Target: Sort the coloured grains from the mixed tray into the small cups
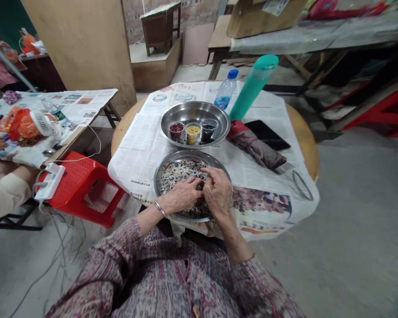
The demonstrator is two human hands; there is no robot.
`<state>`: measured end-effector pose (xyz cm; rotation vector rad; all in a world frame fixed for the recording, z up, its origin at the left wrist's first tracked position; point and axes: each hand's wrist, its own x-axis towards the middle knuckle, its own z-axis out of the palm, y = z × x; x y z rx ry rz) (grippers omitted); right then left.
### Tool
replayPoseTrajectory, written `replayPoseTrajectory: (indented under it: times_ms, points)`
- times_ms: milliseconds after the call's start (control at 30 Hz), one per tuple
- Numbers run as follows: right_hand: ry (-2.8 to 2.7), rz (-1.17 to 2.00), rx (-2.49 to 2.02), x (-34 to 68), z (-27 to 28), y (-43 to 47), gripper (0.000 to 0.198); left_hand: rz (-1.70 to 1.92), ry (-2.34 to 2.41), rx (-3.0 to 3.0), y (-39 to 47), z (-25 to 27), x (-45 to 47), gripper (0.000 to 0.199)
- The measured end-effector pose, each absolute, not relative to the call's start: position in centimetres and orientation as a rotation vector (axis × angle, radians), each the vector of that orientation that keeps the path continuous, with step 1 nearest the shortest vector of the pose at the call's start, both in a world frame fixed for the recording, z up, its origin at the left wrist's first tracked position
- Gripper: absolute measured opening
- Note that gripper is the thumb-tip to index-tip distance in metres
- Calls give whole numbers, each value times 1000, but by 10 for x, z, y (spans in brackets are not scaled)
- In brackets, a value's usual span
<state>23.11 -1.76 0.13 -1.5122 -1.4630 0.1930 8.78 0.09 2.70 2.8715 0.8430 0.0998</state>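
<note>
Maybe seeds (175, 174) spill if left hand (185, 193) or right hand (218, 190) tips the near bowl (156, 179); each grip half-curled, can't tell what's held.

We note a bare grey floor (354, 207) and a rear brick wall (200, 17). A tall wooden panel (82, 39) stands at rear left, beside a raised plinth (155, 75) supporting a small desk (156, 35). Left of our round wooden table (307, 145) stands a red stool (73, 174).
</note>
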Motion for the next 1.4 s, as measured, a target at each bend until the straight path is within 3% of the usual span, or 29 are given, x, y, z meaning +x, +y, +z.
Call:
replayPoseTrajectory:
  times_ms: [367,700,967,1100,1400]
  points:
    - [-1505,227,-1545,228,-1,-16,34,223,1635,2550,14,38,49,30]
    - [-2136,251,-1330,218,-8,-14,19,392,1516,2489,-29,24,51,16]
    - [-2006,30,-1684,221,-9,-11,36,439,1553,2465,-29,17,51,15]
    - [-2247,-58,-1563,213,-10,-12,42,458,1544,2487,-29,15,50,18]
    - [-2232,-5,-1532,219,-9,-11,26,450,1538,2476,-28,14,51,17]
